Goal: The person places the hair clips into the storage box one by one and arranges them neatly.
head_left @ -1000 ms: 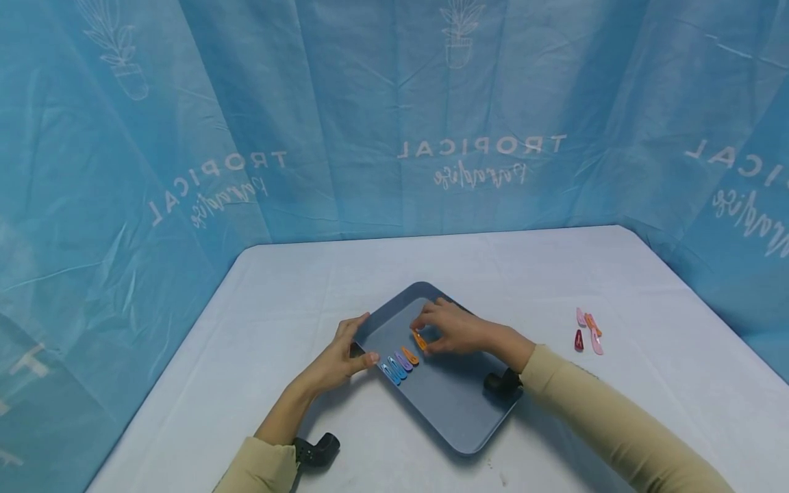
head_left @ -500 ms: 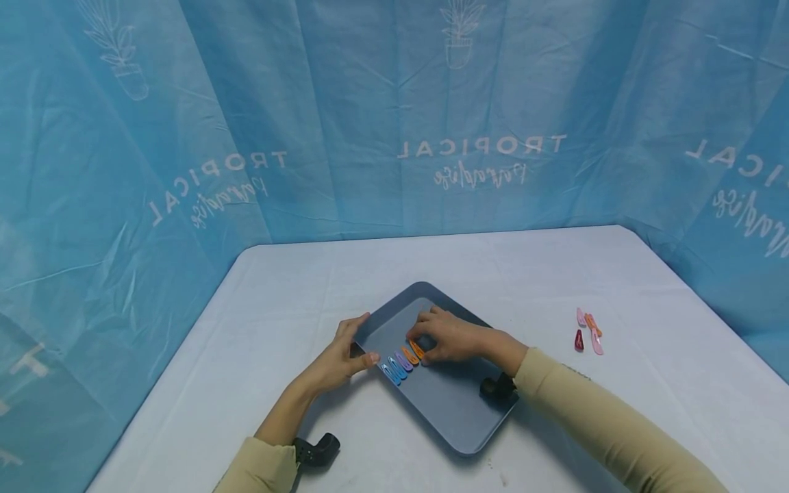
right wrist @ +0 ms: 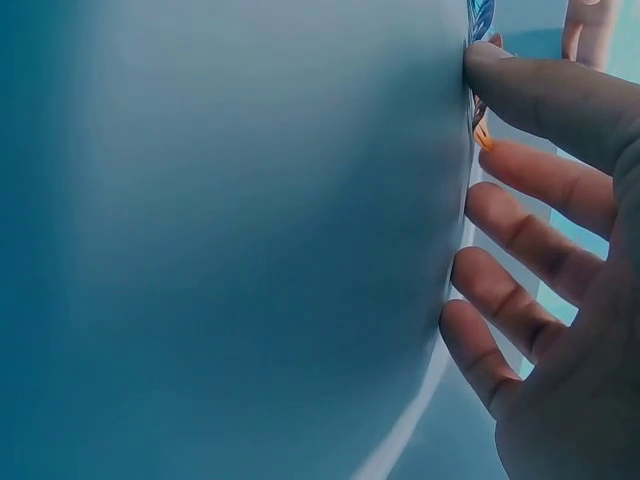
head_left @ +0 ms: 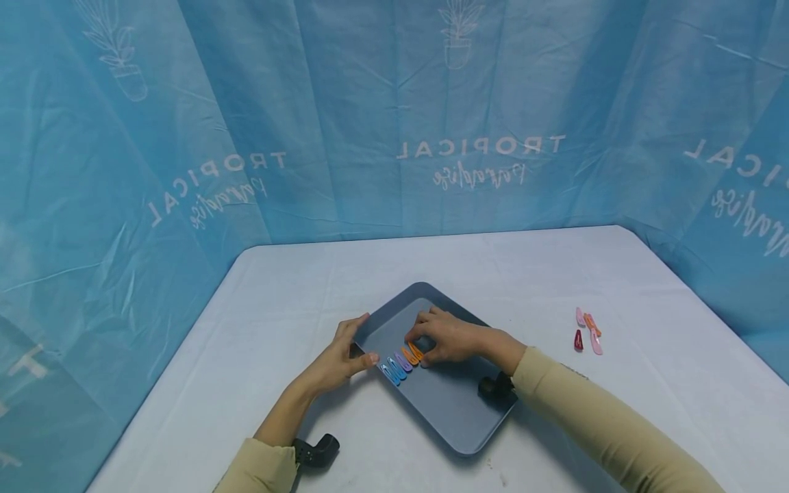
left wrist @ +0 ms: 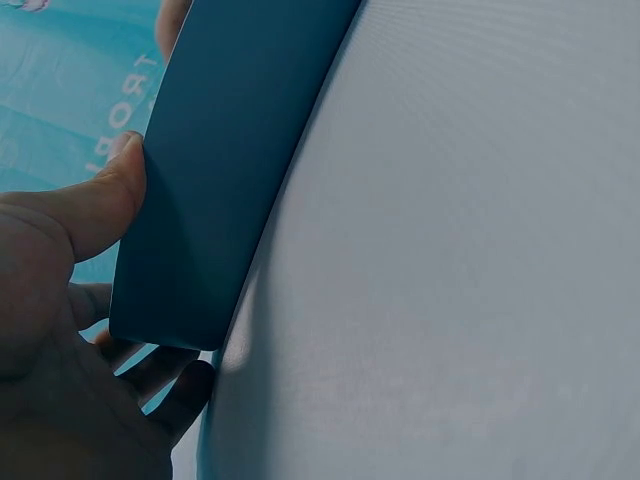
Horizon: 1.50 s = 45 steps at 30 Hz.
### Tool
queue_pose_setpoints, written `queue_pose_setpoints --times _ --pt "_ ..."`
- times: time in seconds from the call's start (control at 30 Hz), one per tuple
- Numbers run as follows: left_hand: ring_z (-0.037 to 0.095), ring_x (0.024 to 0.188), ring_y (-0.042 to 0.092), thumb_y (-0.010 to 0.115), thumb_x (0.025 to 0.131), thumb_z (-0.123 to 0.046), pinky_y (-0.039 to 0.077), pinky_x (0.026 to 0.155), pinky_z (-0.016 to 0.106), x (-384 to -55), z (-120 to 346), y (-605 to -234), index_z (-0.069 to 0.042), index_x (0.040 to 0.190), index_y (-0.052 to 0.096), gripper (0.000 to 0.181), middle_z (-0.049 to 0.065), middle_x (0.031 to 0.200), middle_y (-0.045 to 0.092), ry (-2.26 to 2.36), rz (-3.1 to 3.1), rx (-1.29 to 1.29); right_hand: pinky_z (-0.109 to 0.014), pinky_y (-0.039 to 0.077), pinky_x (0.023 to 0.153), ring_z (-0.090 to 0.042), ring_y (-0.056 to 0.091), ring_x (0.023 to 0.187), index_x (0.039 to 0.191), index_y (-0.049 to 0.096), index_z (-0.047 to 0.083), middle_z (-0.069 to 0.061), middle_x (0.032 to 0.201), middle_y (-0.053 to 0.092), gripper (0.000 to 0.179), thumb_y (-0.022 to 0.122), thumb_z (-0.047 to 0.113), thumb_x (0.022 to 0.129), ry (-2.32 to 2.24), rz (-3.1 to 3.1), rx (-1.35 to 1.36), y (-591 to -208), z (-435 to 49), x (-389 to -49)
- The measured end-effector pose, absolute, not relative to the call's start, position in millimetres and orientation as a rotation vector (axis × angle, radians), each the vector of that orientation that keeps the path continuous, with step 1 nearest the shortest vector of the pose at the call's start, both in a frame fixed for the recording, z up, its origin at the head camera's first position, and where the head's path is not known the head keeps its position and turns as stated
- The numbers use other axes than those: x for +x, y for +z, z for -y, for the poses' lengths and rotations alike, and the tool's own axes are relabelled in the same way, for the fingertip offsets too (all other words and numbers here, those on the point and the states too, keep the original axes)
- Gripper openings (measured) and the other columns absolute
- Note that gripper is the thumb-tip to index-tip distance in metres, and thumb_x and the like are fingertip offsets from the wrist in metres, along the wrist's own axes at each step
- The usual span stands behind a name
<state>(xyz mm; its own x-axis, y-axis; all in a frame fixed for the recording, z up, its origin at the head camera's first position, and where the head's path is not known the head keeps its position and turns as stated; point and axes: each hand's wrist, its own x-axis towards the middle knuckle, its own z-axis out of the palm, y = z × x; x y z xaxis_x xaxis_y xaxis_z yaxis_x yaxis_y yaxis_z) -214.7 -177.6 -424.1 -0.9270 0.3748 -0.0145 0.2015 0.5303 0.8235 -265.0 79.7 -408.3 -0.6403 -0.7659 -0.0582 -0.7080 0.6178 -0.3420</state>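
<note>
A grey-blue rectangular tray (head_left: 456, 411) lies at an angle on the table in the head view. My left hand (head_left: 337, 357) holds its left corner, thumb at the near rim and fingers along the far side. Inside that edge runs a row of snap hair clips: two blue clips (head_left: 394, 368), a purple clip (head_left: 403, 361) and an orange clip (head_left: 409, 355). At the row's end my right hand (head_left: 446, 335) pinches another orange hair clip (head_left: 416, 350) between thumb and index finger, low over the tray floor. In the right wrist view, the orange clip (right wrist: 483, 133) shows at the fingertips.
Right of the tray lie more clips on the white tablecloth (head_left: 524, 274): two pink clips (head_left: 596, 342), an orange clip (head_left: 592, 324) and a dark red clip (head_left: 578, 340). A blue printed curtain (head_left: 370, 103) hangs behind and along both sides. Black cameras sit on both wrists.
My right hand has moved slightly left with the orange hair clip, bringing it down beside the other orange clip in the row. The left hand and the tray have stayed put.
</note>
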Motion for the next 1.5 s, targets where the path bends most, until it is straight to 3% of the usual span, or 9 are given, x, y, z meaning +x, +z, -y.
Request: queue_pose_setpoints --times 0.5,0.87,1.23,1.5 --pt "0.039 0.142 0.017 0.066 0.088 -0.031 0.022 0.111 0.058 -215.6 178.2 -423.8 -0.011 0.152 0.015 0.084 0.017 0.149 0.017 1.347 -2.566 0.520 -0.037 0.039 0.090 -0.016 0.041 0.104 0.125 0.062 0.019 0.000 0.119 0.054 0.047 0.074 0.029 0.081 -0.446 -2.632 -1.180 -407.7 -79.5 -265.9" --pt "0.040 0.142 0.018 0.066 0.088 -0.029 0.025 0.110 0.060 -215.2 179.1 -423.2 -0.011 0.152 0.016 0.083 0.017 0.149 0.018 1.339 -2.571 0.539 -0.038 0.042 0.096 -0.015 0.045 0.110 0.125 0.061 0.016 0.002 0.118 0.056 0.049 0.074 0.031 0.080 -0.502 -2.620 -1.191 -408.5 -83.0 -267.9" --pt "0.038 0.143 0.016 0.067 0.087 -0.034 0.022 0.111 0.059 -215.9 179.1 -424.1 -0.014 0.152 0.014 0.086 0.016 0.150 0.017 1.350 -2.567 0.501 -0.041 0.044 0.093 -0.020 0.048 0.110 0.126 0.060 0.009 -0.003 0.119 0.058 0.050 0.073 0.027 0.082 -0.600 -2.689 -1.220 -383.1 -96.9 -263.0" --pt "0.040 0.142 0.018 0.066 0.088 -0.033 0.024 0.111 0.059 -217.0 178.6 -426.8 -0.013 0.152 0.015 0.084 0.017 0.150 0.018 1.330 -2.588 0.513 -0.041 0.045 0.093 -0.020 0.048 0.112 0.127 0.059 0.013 -0.003 0.122 0.059 0.049 0.073 0.028 0.082 -0.669 -2.747 -1.178 -369.3 -118.5 -262.0"
